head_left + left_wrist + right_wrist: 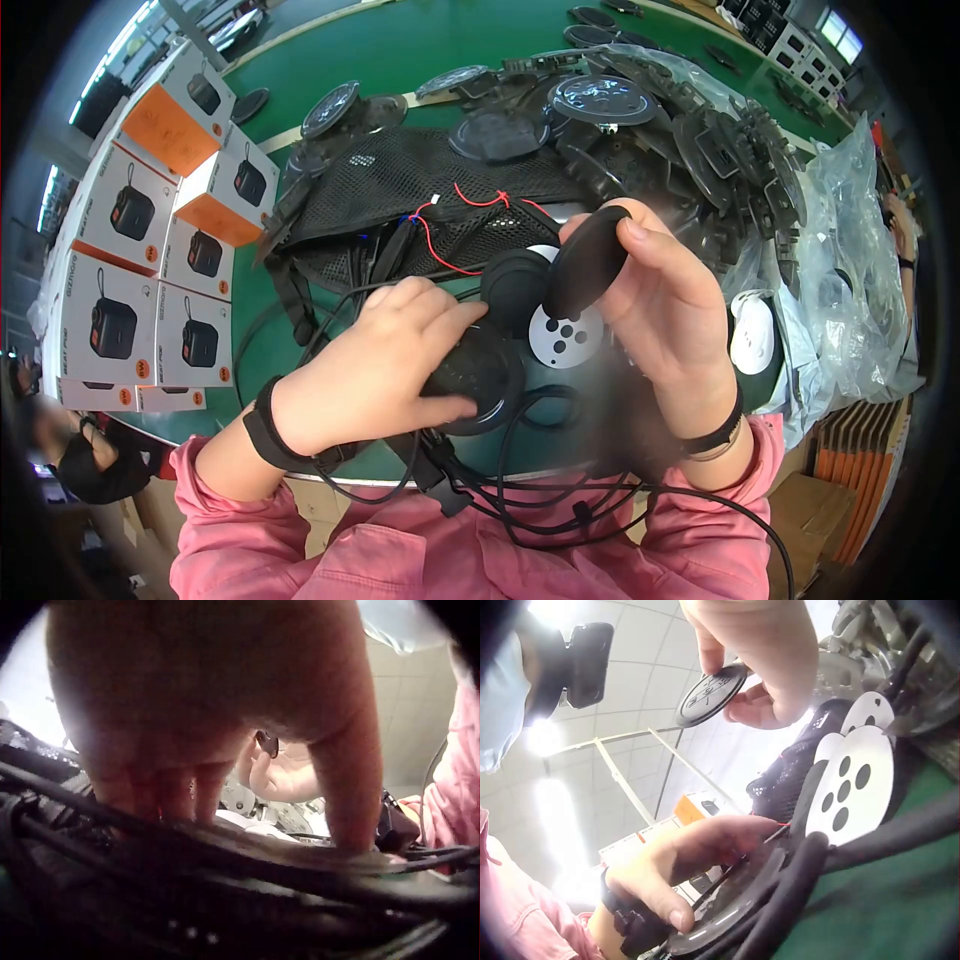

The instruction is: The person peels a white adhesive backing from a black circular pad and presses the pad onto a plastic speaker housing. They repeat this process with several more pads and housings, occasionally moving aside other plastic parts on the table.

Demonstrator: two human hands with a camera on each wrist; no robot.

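Two round parts are held at the near edge of the table (400,60): black disc (585,262) pinched by its rim in the right hand (670,310), round black unit (480,385) clasped by the curled left hand (385,365); centring is advised, cables (540,500) kept clear.

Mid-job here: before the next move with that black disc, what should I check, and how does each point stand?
1. Right hand grip on black disc: pinched by thumb and fingers, lifted: ok.
2. Left hand holding round black unit down: ok.
3. White perforated disc uncovered beside the unit: ok.
4. Cables looped beneath both wrists, may snag: not ok.
5. Which disc face points down: cannot tell.
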